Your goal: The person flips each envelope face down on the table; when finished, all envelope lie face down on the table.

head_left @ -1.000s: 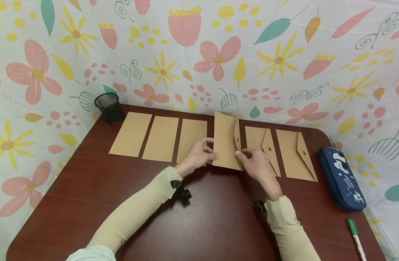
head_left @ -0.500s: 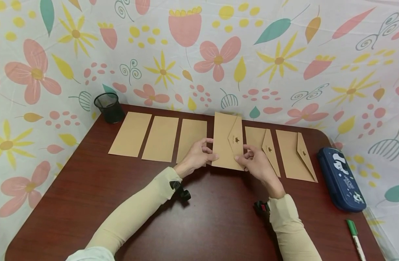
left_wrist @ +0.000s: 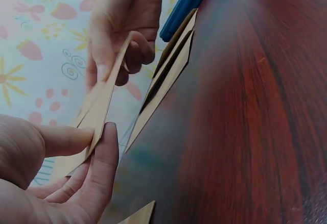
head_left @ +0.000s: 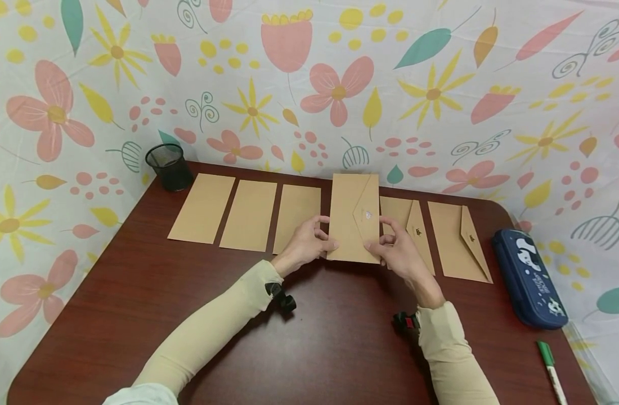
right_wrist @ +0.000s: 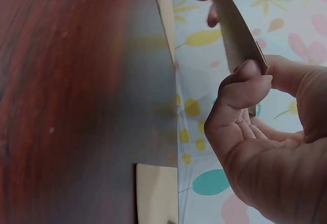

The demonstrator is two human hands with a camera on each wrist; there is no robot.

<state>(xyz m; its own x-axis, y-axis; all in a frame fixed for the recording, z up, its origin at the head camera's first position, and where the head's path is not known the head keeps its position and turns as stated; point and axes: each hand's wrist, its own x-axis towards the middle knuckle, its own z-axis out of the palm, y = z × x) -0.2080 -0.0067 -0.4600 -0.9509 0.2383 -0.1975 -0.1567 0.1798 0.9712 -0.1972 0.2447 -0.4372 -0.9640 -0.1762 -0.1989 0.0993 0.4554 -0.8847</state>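
A brown kraft envelope (head_left: 347, 216) is held up off the table between both hands, its pointed flap with a small crown print facing up and lying flat. My left hand (head_left: 309, 239) pinches its left edge, thumb on the front and fingers behind, as the left wrist view shows with the envelope (left_wrist: 104, 99) tilted. My right hand (head_left: 398, 247) pinches the right edge near the lower corner; in the right wrist view the right hand (right_wrist: 255, 122) has its fingers curled behind the paper. Two envelopes with flaps partly raised, one (head_left: 395, 216) and another (head_left: 451, 242), lie to the right.
Left of the hands lie three plain envelopes, one (head_left: 202, 208), a second (head_left: 249, 216) and a third (head_left: 299, 205). A black mesh pen cup (head_left: 170, 169) stands at the back left. A blue pencil case (head_left: 529, 278) and a green-capped marker (head_left: 552, 368) lie at the right edge.
The held envelope's flap has gone from raised to flat against its front. The right hand's fingers have shifted to the envelope's right edge, while the left hand stays nearly in place.
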